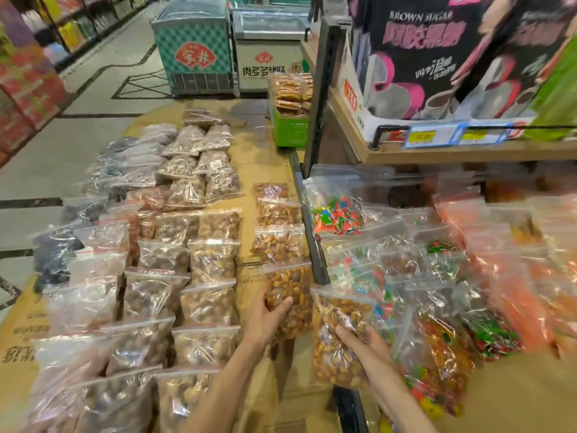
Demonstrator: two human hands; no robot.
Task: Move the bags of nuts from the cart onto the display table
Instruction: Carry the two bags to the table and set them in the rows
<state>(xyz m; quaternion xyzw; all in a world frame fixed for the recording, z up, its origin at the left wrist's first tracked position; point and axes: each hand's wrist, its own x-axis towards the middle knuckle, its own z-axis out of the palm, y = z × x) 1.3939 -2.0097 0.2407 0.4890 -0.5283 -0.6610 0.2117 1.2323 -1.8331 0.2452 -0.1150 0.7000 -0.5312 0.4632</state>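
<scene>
The cardboard-covered table (265,170) is mostly stocked already, while the left hand (268,317) and right hand (362,345) each grip another nut bag, with more bags waiting alongside.

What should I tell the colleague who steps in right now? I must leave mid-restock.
Left hand: grips a clear zip bag of golden-brown nuts, low over the cardboard-covered display table, at the near end of a column of three similar bags.
Right hand: holds a second clear bag of the same nuts, above the dark divider rail.
Done: many bags laid in rows on the table.
Left: set down both held bags; whether more nut bags wait on the right side cannot be told.
</scene>
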